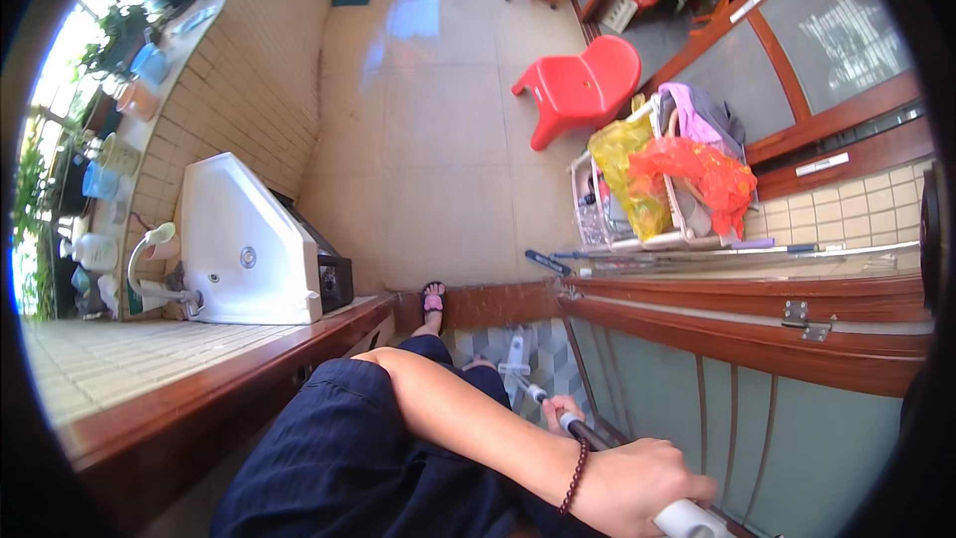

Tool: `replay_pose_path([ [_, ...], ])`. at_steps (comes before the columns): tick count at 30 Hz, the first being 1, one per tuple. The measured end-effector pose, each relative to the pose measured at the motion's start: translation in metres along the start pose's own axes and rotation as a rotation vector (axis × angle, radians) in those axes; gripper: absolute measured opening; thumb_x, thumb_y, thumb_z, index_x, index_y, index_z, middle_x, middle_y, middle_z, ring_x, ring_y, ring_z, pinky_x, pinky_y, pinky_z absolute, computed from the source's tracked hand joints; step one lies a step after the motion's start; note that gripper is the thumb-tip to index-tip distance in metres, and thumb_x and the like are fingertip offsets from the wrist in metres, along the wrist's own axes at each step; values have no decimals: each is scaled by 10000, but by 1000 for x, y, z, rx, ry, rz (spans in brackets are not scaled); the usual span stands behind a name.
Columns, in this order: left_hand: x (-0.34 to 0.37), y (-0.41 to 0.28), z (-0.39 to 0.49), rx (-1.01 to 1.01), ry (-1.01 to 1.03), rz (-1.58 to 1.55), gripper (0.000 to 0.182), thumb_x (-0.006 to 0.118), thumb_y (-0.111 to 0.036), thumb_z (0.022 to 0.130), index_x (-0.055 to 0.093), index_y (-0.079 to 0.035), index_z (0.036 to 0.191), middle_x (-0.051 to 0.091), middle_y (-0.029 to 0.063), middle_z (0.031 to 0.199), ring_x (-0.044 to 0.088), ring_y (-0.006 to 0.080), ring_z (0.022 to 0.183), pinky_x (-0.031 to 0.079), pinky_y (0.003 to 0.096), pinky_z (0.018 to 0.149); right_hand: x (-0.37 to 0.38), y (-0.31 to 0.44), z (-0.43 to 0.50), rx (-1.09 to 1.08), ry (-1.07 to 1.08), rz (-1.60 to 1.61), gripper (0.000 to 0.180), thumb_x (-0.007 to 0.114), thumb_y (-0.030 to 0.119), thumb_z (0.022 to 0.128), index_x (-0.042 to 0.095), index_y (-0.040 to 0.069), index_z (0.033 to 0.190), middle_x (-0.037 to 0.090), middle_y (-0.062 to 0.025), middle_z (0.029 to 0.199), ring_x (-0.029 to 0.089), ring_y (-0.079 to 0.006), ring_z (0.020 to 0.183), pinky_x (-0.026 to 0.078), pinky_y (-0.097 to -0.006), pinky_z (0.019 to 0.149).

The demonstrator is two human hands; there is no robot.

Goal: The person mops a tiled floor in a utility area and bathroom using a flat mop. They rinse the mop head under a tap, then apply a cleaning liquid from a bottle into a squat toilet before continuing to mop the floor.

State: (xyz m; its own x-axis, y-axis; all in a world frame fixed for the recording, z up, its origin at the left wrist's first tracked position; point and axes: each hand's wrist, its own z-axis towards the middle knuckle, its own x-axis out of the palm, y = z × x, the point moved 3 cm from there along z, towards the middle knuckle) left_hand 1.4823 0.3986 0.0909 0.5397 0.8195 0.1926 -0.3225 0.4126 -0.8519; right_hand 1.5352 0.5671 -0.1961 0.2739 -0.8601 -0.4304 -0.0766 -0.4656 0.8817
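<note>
My left hand [646, 486], with a dark bead bracelet at its wrist, grips a mop's pole [586, 430] near its white upper end [691, 519]. Lower on the same pole, my right hand [563, 412] is closed around it; its arm is hidden behind my left forearm. The pole slants down to a pale flat mop head [517, 350] lying on the grey patterned floor [549, 347] inside the doorway. One foot in a dark and pink sandal [432, 299] rests at the wooden threshold [485, 302].
A white sink [246, 209] stands left. On the right are a glass-panelled door [672, 388], a red plastic chair [579, 86], and a white rack [635, 243] with plastic bags. A blue-headed tool [547, 262] lies by the threshold. Potted plants line the ledge [168, 75].
</note>
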Motion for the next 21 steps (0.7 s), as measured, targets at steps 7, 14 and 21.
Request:
replay_pose_path([
  [7, -48, 38, 10, -129, 22, 51, 286, 673, -54, 622, 528, -51, 869, 600, 146, 646, 619, 365, 662, 492, 436, 584, 43, -12, 91, -3, -23, -19, 186, 699, 59, 778, 539, 56, 684, 549, -49, 645, 517, -149, 595, 435, -297, 574],
  [14, -93, 42, 11, -176, -153, 207, 237, 644, -23, 671, 492, -55, 850, 580, 110, 635, 618, 332, 640, 476, 423, 564, 82, -13, 152, -70, -91, 16, 258, 676, 90, 844, 481, 54, 679, 443, -8, 595, 383, -91, 566, 348, -276, 523],
  [21, -80, 46, 17, -112, -58, 236, 285, 679, -39, 630, 497, -31, 849, 574, 127, 646, 615, 333, 660, 483, 424, 574, 80, -6, 174, -146, -185, 63, 254, 699, 69, 807, 481, 38, 679, 503, -90, 603, 442, -219, 522, 403, -333, 519],
])
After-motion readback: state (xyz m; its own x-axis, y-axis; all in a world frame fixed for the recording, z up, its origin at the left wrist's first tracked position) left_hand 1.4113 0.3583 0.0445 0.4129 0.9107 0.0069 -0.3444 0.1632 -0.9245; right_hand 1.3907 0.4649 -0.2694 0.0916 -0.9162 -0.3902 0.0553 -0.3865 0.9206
